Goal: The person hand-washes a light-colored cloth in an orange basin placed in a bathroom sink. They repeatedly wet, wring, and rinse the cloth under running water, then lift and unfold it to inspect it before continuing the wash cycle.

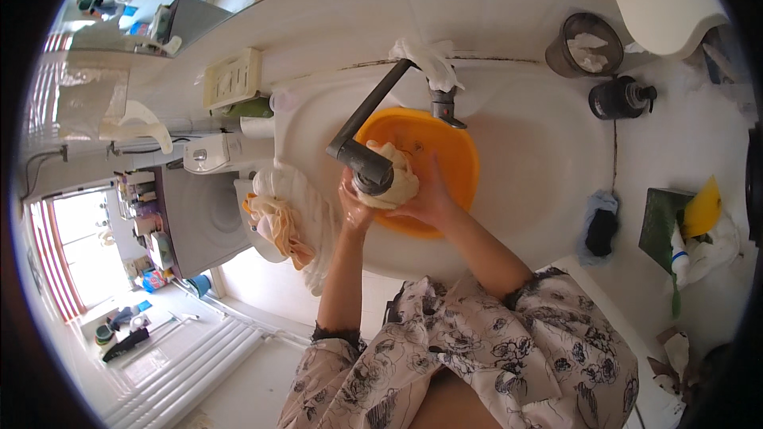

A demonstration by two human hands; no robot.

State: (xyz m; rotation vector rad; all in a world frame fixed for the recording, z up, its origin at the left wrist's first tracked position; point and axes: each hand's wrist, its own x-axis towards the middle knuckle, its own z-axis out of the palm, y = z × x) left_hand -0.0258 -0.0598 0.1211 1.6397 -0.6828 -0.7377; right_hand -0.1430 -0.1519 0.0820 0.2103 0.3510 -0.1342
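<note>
Under the dark swivel faucet (362, 157), a bunched cream cloth (404, 184) is held between my two hands. My left hand (354, 205) cups the cloth's left side, looking wet, with part of its fingers hidden by the faucet head. From the right, my right hand (431, 193) presses against the cloth, its fingertips partly behind it. Both hands are over an orange basin (457, 139) that stands in the white sink (528, 167). Whether water is running cannot be made out.
White and peach cloths (282, 222) lie left of the sink. A white rag (429, 59) drapes over the faucet base. On the right are a dark bin (584, 46), a black pump bottle (621, 98), a black-and-blue cloth (602, 230) and a green box (664, 226).
</note>
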